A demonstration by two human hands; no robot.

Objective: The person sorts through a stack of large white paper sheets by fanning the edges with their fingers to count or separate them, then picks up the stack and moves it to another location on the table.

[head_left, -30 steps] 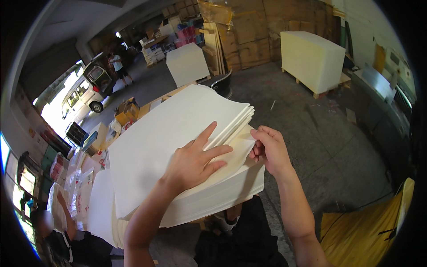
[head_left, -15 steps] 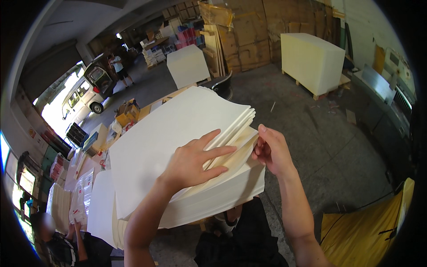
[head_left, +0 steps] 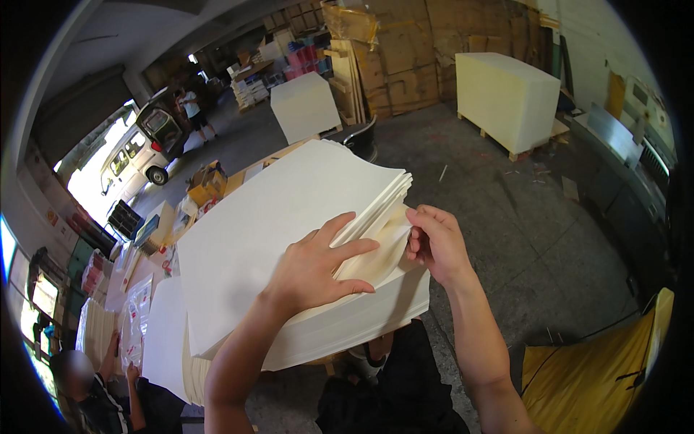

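Note:
A tall stack of large white paper sheets point(head_left: 267, 210) fills the middle, its upper layers lifted and fanned apart at the right corner. Across that gap my left hand point(head_left: 311, 267) lies with fingers spread, pressing on the upper sheets and the opened layers. My right hand point(head_left: 441, 242) is closed, thumb against fingers, at the corner of the paper sheets point(head_left: 394, 231) below the gap. How many sheets it pinches cannot be made out. The lower block of paper point(head_left: 354, 336) stays level under both hands.
Paper stacks point(head_left: 508, 101) on pallets stand at the back. At left, a worktable point(head_left: 148, 286) carries plastic bags and boxes; a co-worker point(head_left: 108, 398) sits beside it. A yellow sheet point(head_left: 600, 369) hangs at lower right. Farther off are a van point(head_left: 134, 155) and another person point(head_left: 191, 108).
My right hand has moved slightly left with the sheet corner, its fingers curling in more. My left hand stays nearly still. The co-worker's hands have shifted.

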